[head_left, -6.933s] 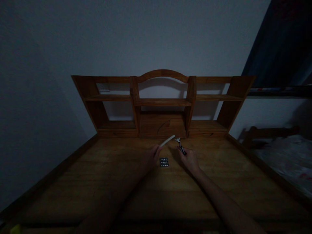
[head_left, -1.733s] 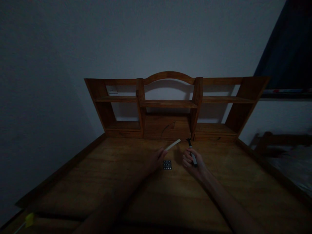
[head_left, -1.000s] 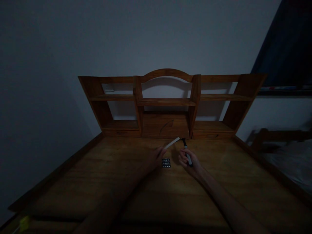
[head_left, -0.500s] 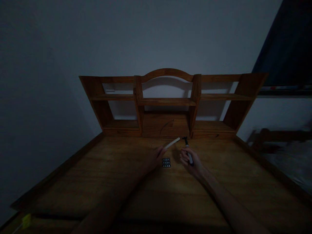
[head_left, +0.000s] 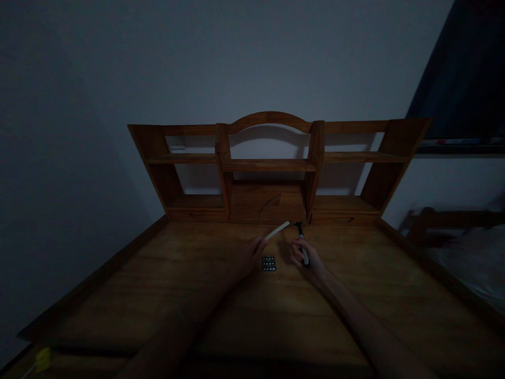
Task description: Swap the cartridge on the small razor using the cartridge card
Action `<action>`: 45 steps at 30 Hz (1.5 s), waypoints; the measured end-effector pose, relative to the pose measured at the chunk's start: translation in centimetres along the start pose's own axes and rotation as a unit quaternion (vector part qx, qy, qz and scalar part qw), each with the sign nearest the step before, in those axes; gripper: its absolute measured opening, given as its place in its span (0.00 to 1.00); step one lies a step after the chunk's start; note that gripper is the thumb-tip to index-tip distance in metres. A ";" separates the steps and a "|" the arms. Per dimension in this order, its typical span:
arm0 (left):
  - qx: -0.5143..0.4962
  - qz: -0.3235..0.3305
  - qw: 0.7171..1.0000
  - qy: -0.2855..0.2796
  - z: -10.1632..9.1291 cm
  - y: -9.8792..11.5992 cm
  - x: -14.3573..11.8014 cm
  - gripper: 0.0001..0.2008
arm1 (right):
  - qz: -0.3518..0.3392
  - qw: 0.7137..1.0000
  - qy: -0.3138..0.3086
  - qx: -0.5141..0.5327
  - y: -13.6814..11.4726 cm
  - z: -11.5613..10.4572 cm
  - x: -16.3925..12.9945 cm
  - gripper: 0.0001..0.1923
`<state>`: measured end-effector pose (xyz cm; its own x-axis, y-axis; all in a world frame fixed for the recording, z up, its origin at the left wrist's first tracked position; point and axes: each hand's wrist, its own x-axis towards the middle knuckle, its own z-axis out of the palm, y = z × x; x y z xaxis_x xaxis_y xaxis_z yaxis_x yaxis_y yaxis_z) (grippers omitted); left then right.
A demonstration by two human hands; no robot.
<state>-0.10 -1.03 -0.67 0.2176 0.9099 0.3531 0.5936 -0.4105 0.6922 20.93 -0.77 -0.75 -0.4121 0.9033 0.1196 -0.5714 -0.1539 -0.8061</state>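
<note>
A pale stick (head_left: 277,230) is pinched in the left grip (head_left: 251,254), a razor handle (head_left: 302,247) is clasped in the right grip (head_left: 305,261), a blade tray (head_left: 269,263) lying on the desk (head_left: 165,284) between them.

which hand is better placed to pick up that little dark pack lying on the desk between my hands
Probably left. The left hand sits right beside the dark pack; the right hand is farther off, gripping a razor. Both hands are full, though.
</note>
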 end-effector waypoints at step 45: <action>0.001 0.025 1.000 -0.009 0.3 -0.4 0.3 0.18 | 0.106 0.993 -0.048 -0.002 0.5 0.4 -0.2 0.23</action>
<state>-0.08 -0.61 -1.06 0.2606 0.8895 0.3754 0.5834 -0.4549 0.6728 20.49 -1.22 -0.94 -0.5882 0.8087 0.0008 -0.4611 -0.3347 -0.8218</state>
